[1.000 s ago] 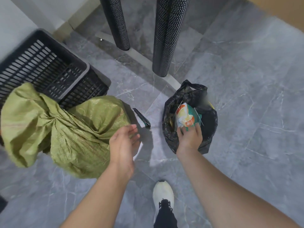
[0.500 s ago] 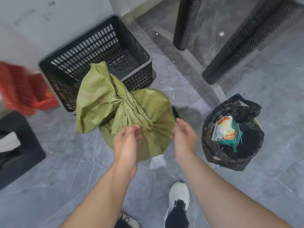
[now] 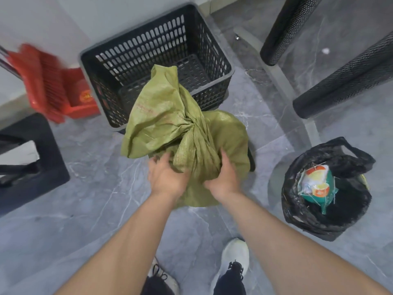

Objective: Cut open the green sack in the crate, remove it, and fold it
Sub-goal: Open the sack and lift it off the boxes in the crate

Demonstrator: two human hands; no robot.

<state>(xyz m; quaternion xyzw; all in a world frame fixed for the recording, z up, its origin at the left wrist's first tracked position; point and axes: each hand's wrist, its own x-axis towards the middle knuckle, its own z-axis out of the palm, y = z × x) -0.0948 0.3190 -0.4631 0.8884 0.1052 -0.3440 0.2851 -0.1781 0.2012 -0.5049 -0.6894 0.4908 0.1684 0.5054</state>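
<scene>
The green woven sack stands crumpled on the grey floor just in front of the black slatted crate, its top flap leaning over the crate's near rim. Its middle is twisted into a bunched knot. My left hand grips the sack's lower left folds. My right hand grips the bunched fabric on the right. Fingertips of both hands are buried in the cloth. A dark tool peeks out behind the sack's right edge, mostly hidden.
A black rubbish bag holding a green and orange packet sits at right. Two black mesh chair legs cross the upper right. A red dustpan and brush lean at left, beside a dark box. My shoes are below.
My right hand left the packet in the rubbish bag and came over to the sack. Both hands closed on the sack. My view swung left, bringing the crate and dustpan into sight.
</scene>
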